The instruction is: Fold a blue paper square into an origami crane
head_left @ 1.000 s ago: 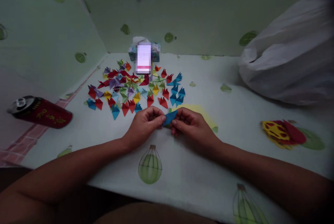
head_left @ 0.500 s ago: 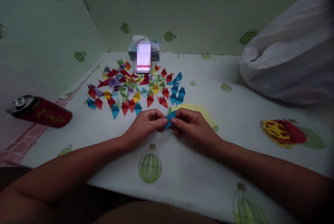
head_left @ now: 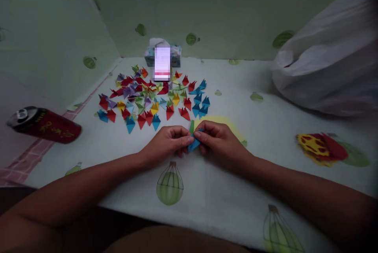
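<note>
Between my two hands is a small folded piece of blue origami paper (head_left: 194,145), partly covered by my fingers. My left hand (head_left: 174,140) pinches it from the left with thumb and fingers. From the right, my right hand (head_left: 217,138) pinches its upper part, the thumb lying on the paper. Just behind the hands lie yellow paper (head_left: 233,127) and a narrow green strip (head_left: 191,127). Farther back spreads a group of several small folded paper cranes (head_left: 169,112) in red, blue, yellow, green and purple.
A phone with a blurred screen (head_left: 162,62) leans on a tissue box (head_left: 176,58) at the back. At left stands a red drink can (head_left: 56,126). A white plastic bag (head_left: 325,76) fills the right rear, with yellow and red cut-out pieces (head_left: 320,148) in front of it.
The blue paper has turned and shifted slightly down between my fingers. Both hands have changed their pinch a little, and more of the green strip shows.
</note>
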A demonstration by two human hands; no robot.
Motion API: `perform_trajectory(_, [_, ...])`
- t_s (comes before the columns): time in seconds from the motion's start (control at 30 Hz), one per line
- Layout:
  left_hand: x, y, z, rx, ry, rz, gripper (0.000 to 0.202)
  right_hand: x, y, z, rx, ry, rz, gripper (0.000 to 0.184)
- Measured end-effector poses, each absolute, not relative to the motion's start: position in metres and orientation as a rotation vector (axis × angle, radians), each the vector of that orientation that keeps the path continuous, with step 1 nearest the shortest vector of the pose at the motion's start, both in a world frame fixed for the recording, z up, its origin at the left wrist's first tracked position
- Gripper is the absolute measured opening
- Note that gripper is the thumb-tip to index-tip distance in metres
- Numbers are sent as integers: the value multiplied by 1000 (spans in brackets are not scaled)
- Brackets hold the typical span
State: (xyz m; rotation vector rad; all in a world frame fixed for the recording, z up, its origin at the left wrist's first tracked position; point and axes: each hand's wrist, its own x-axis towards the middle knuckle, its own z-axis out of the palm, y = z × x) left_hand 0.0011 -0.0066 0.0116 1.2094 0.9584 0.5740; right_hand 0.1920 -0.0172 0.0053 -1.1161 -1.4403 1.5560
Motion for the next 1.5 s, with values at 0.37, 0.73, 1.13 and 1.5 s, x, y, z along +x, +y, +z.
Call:
perform_trajectory(0.37, [5,-11,14,1172,951,506,30,193,-18,8,-1124,-1443,1475,29])
perform_trajectory(0.73, [5,-14,14,1283,942,588,25,194,-17,11,-1127,-1528,1405,29])
perform_trajectory(1.13, [5,-11,11,1297,977,768,23,193,-13,6,-1077,-1429,1540,32])
perform_trajectory(1.5, [4,-12,1,1479,1048,914,17,191,-17,6,-1085,-1481,1373,13])
